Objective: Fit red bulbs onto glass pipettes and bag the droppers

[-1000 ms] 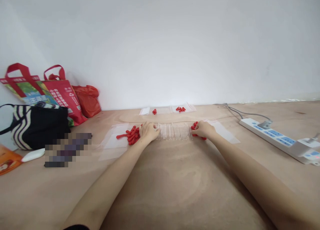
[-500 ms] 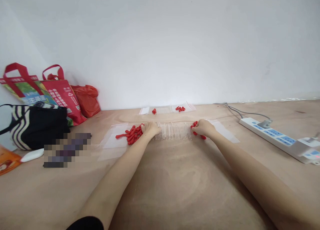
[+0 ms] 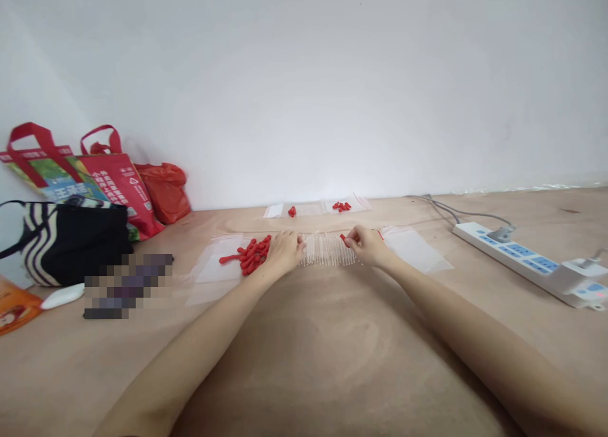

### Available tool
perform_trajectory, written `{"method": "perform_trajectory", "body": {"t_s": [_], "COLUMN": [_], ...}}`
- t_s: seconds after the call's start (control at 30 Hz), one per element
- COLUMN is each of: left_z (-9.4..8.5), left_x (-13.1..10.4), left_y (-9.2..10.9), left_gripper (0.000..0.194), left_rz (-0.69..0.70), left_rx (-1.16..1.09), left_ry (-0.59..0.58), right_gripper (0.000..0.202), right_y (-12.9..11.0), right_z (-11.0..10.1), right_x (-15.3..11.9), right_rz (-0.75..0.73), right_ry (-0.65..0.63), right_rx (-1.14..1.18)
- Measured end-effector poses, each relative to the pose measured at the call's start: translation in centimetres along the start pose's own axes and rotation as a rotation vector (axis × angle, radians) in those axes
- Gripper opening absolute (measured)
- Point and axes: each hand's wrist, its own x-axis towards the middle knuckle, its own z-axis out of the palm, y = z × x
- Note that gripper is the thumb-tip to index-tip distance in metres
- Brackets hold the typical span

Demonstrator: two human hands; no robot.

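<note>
A row of thin, clear tubes (image 3: 327,249) lies side by side on the table between my hands. My left hand (image 3: 284,252) is at the row's left end, thumb and fingers drawn together; whatever they pinch is too small to make out. Beside it, a pile of red rubber bulbs (image 3: 251,257) rests partly on a clear plastic bag (image 3: 216,266). My right hand (image 3: 369,247) pinches a red rubber bulb (image 3: 344,239) over the right part of the row. More red shows just behind that hand, mostly hidden.
Farther back lie a few red bulbs (image 3: 341,206) and another tube row on plastic. A clear bag (image 3: 418,250) is flat at right. Beyond it runs a power strip (image 3: 513,253) with cables. Shopping bags (image 3: 118,183), a black bag (image 3: 80,240) and a blurred-out object (image 3: 130,285) occupy the left.
My right hand has moved left from the red bulbs to the tube row, carrying one bulb. My left hand has turned slightly and stays near the row's left end.
</note>
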Motion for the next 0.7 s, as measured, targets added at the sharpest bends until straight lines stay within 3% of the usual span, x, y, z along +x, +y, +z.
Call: {"method": "perform_trajectory", "body": {"t_s": [0.13, 0.2, 0.33, 0.57, 0.7], "left_z": [-0.4, -0.1, 0.7, 1.8, 2.6], "left_x": [-3.5, -4.5, -5.1, -4.2, -4.5], "left_y": [-1.2, -1.9, -2.2, -0.5, -0.1], "left_gripper": [0.008, 0.008, 0.006, 0.011, 0.009], "left_rz": [0.339, 0.413, 0.409, 0.321, 0.285], "left_rx": [-0.021, -0.026, -0.08, -0.218, -0.22], "left_ry": [-0.01, -0.028, -0.052, -0.077, -0.005], "right_gripper": [0.013, 0.018, 0.017, 0.015, 0.015], "right_y": [0.1, 0.0, -0.5, -1.0, -0.9], "right_z": [1.9, 2.3, 2.3, 2.6, 2.7], "right_x": [-2.6, -3.9, -5.2, -5.2, -5.3], "right_rz": [-0.282, -0.388, -0.464, -0.452, -0.455], "right_ry": [0.092, 0.087, 0.006, 0.002, -0.002], "right_rx": [0.023, -0.022, -0.063, -0.06, -0.053]}}
